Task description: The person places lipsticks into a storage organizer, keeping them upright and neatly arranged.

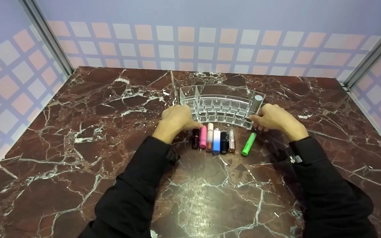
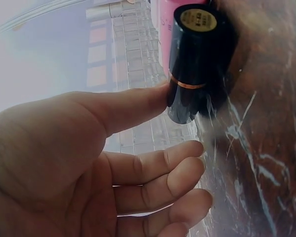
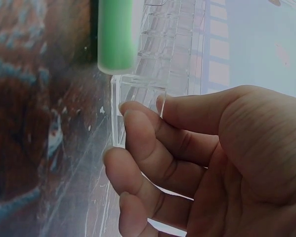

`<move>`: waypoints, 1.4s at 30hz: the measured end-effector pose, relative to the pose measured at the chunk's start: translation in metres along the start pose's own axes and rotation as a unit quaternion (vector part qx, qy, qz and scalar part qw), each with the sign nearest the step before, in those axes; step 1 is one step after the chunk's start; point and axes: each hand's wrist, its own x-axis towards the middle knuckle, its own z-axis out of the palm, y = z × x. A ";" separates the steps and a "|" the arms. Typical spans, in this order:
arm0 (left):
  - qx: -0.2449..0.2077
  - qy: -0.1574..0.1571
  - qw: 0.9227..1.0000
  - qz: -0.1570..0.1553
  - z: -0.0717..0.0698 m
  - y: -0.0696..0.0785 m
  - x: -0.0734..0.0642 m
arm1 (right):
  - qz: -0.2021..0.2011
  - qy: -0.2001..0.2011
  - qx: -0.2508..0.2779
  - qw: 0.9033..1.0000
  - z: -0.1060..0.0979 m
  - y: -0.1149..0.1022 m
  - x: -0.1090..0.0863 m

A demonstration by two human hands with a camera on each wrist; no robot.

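Fingers: left hand [image 1: 177, 118] loosely spread, thumb touching a black, copper-banded tube [image 1: 195, 138]; right hand [image 1: 274, 116] pinching a clear, curved plastic organizer's [image 1: 223, 100] near corner.
Organizer: on the marbled red-brown table [image 1: 117, 185].
Row: six slim multicoloured tubes [image 1: 216, 142], lying outside.
Silver cylinder [image 1: 256, 101]: standing inside, alone.
Green tube [image 1: 249, 144]: outside, apart.
Tally: one in, seven out.
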 end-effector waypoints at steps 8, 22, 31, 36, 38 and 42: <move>-0.013 -0.015 1.000 -0.011 -0.001 -0.001 0.000 | -0.004 0.000 0.001 1.000 0.001 0.000 0.000; 0.002 -0.031 0.999 -0.017 0.000 0.000 -0.001 | -0.003 -0.001 -0.012 1.000 0.001 0.000 0.001; 0.026 -0.062 0.998 -0.008 -0.003 0.001 -0.002 | -0.004 0.001 -0.011 1.000 0.001 0.000 0.000; 0.026 -0.057 0.998 -0.004 -0.001 0.000 -0.002 | -0.005 0.001 -0.007 1.000 0.001 0.000 0.001; 0.026 -0.056 0.998 -0.006 0.000 0.000 -0.001 | -0.003 0.000 -0.005 1.000 0.001 0.000 0.001; 0.029 -0.062 0.998 -0.016 0.003 -0.001 0.000 | -0.002 -0.003 -0.011 1.000 0.001 0.000 0.001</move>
